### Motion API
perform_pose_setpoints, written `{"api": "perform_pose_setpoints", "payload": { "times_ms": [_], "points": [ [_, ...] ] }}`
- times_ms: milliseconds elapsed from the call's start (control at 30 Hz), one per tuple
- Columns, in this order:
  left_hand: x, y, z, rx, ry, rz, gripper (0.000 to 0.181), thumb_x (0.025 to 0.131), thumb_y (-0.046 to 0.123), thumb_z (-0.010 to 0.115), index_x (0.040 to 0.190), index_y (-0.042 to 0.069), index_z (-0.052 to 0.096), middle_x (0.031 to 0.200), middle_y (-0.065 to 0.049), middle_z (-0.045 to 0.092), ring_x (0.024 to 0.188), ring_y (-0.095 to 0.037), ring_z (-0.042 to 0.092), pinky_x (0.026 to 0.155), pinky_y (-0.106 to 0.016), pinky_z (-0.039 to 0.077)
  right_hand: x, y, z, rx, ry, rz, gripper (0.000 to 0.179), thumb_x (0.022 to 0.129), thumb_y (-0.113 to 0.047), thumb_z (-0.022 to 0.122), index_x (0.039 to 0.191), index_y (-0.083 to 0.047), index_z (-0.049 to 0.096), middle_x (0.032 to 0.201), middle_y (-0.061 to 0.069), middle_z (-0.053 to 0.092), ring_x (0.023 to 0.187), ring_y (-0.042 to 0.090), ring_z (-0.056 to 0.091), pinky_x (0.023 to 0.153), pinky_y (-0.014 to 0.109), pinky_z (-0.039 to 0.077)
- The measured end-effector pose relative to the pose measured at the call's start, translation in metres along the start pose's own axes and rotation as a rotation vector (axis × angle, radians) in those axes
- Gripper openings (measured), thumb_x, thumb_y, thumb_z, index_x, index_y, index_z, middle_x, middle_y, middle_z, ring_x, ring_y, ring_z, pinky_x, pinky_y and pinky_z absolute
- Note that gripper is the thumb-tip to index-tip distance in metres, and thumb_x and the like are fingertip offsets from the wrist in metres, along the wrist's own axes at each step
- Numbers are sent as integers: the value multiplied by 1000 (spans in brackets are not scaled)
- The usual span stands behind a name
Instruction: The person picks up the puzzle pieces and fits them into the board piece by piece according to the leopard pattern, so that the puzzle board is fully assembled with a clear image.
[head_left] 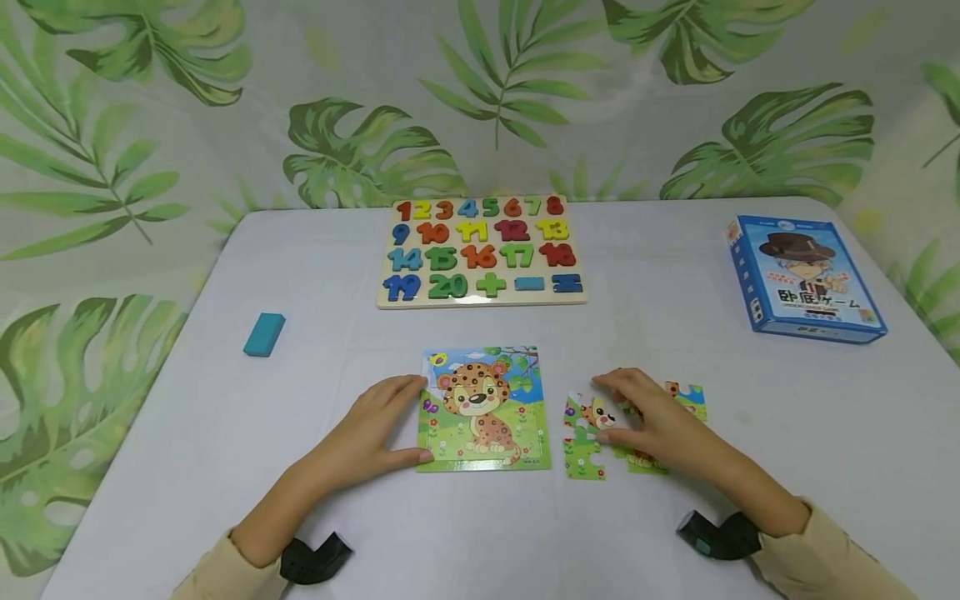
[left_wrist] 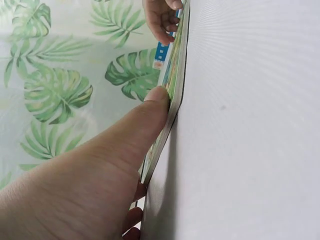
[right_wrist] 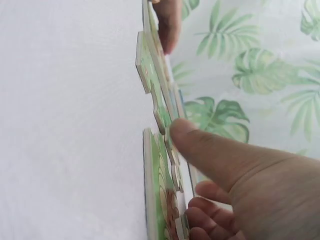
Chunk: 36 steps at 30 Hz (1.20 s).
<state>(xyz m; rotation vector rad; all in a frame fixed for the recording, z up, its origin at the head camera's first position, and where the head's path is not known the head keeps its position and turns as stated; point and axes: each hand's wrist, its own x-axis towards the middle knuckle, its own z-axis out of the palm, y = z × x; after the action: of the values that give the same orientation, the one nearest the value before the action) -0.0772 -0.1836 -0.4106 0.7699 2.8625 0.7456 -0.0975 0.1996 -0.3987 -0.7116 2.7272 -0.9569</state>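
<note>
A square leopard puzzle (head_left: 480, 408), its picture filled in, lies flat on the white table. My left hand (head_left: 371, 429) rests at its left side, thumb at the near corner and fingertips by the far part of that edge; in the left wrist view the thumb (left_wrist: 157, 97) lies on the board's rim. Loose puzzle pieces (head_left: 585, 458) lie to the right of the board. Over them is my right hand (head_left: 648, 417), thumb and forefinger spread around a piece with a leopard face (head_left: 597, 413). The thumb (right_wrist: 182, 130) touches the pieces; the palm hides several others.
Behind the puzzle stands a wooden number board (head_left: 487, 300) with coloured numerals. A blue game box (head_left: 810, 279) is at the back right, and a teal block (head_left: 264, 335) at the left. Leaf-patterned cloth (head_left: 525, 92) hangs behind the table.
</note>
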Motion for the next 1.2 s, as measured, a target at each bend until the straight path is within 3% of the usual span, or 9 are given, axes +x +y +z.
{"api": "perform_pose_setpoints", "payload": {
  "times_ms": [167,500,800,1000,1200],
  "points": [
    [0,0,1,6,-1,8,89,73,61,60,138,7,33,139,-6,31,128,-24,24,103,-43,21,0,2,3,-37,5,-1,62,75,-39,70,125,-8,50,118,4,46,108,20,43,89,42,41],
    [-1,2,-1,0,-22,10,90,73,60,60,139,6,32,141,-6,29,129,-23,22,103,-42,20,0,1,7,-90,70,-75,44,75,-23,74,113,-8,58,109,1,48,103,18,44,86,41,42],
    [-3,3,-7,-49,-85,-3,93,70,58,65,141,10,30,143,-5,26,131,-24,18,102,-45,21,-1,-10,2,-44,106,-33,41,76,-19,72,112,-8,57,111,2,54,98,17,52,80,38,47],
    [-3,4,-9,-31,-84,-5,94,70,59,65,141,9,30,144,-5,25,132,-25,17,102,-46,21,1,-30,-3,7,210,-210,45,72,-10,75,113,-6,59,114,-1,54,103,15,51,77,33,49],
    [-3,4,-9,-30,-89,-5,92,70,58,65,140,9,30,144,-5,26,132,-25,17,103,-45,21,14,-69,1,35,223,-353,49,71,-11,75,116,-8,58,115,-1,52,107,16,48,82,34,46]
  ]
}}
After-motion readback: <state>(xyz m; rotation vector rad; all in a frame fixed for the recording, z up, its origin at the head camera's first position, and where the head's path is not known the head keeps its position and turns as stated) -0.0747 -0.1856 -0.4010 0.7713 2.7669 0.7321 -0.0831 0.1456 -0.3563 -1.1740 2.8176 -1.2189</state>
